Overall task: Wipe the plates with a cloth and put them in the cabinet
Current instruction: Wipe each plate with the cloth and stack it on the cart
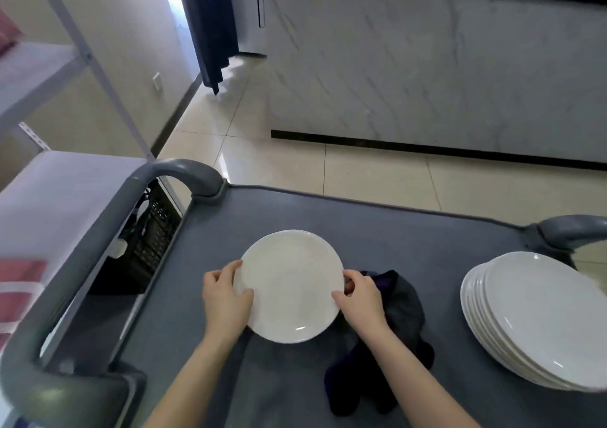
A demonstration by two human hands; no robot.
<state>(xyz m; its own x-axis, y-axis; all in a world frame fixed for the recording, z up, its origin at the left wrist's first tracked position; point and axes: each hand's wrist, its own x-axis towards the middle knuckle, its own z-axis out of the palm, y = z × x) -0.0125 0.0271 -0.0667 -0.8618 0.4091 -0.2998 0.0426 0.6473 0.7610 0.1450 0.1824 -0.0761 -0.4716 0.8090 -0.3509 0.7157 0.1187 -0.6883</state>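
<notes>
A round white plate (289, 284) is over the middle of the grey cart top (410, 240). My left hand (223, 299) grips its left rim, thumb on top. My right hand (359, 299) grips its right rim the same way. A dark grey and purple cloth (405, 316) lies crumpled on the cart just right of the plate, partly under my right wrist. A stack of several white plates (538, 322) sits at the cart's right edge.
The cart has grey curved handles at the left (75, 263) and the far right (571, 230). A white marble-look cabinet (427, 66) stands across the tiled floor. A metal shelf rack (49, 171) is at the left, with a black crate (154, 240) below.
</notes>
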